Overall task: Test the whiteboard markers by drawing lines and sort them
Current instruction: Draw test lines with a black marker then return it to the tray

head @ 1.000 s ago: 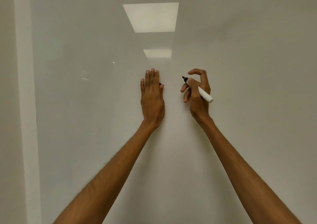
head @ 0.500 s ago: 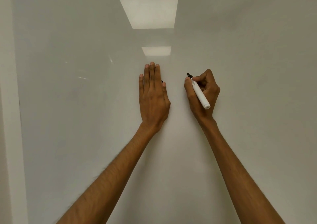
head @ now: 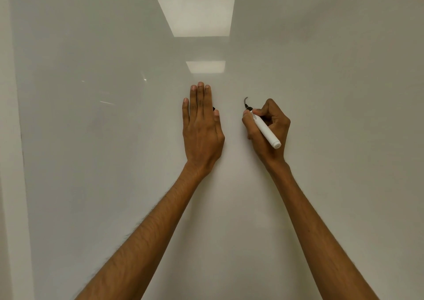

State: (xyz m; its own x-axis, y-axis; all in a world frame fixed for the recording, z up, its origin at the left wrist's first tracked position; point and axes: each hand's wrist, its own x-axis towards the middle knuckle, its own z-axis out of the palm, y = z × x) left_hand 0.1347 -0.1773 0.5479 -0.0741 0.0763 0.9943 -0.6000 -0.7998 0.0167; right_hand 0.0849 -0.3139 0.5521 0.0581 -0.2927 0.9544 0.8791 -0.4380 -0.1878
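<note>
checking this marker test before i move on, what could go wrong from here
The mark is short and greyish; the marker might be sorted wrongly on so little.
The right hand grips near the tip, so fingers could smear the ink.
The small dark piece under the flat left hand might slip.

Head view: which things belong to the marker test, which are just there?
In the job: white-barrelled black-tipped marker, gripped by the right hand; short dark drawn line; glossy white whiteboard; left hand flat on it, over a small black piece.
Just there: two reflected ceiling light panels; pale strip at the left edge.
</note>
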